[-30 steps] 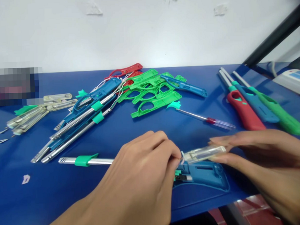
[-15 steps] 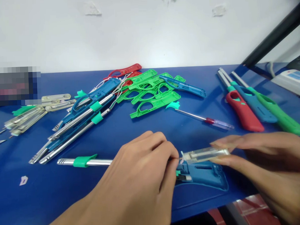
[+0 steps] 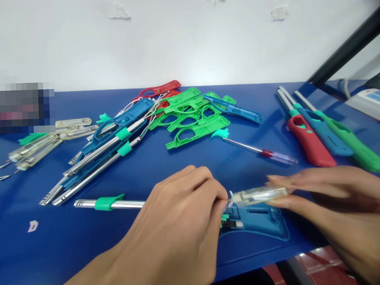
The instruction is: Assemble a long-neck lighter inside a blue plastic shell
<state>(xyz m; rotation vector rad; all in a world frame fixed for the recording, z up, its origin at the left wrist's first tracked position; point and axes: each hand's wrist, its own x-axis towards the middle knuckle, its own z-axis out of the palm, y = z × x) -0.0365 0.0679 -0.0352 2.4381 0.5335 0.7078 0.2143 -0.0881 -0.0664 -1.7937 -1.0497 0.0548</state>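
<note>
Between the thumb and fingers of my right hand [image 3: 329, 200] is a clear plastic fuel tank [image 3: 260, 195], held nearly level with its small white-tipped end to the left. My left hand [image 3: 180, 226] is closed in a pinch right at that end; what its fingertips grip is hidden. Just below the tank lies a blue lighter handle half [image 3: 264, 223], its hollow side up, with a black and green part inside. My left hand covers the middle of this lighter. From behind it a metal lighter tube [image 3: 130, 204] with a green collar [image 3: 106, 203] sticks out to the left.
Metal tubes with blue handle halves [image 3: 123, 120] lie heaped at left, beside several clear tanks [image 3: 37, 152]. Green handle halves [image 3: 189, 132] are piled behind my hands. A screwdriver [image 3: 274, 155] and finished-looking lighters [image 3: 314, 142] lie right. The blue table's front edge [image 3: 259, 262] is close.
The tank has shifted very slightly left and tilted a little in my right hand. My left hand keeps its pinch, and the camera view has moved slightly.
</note>
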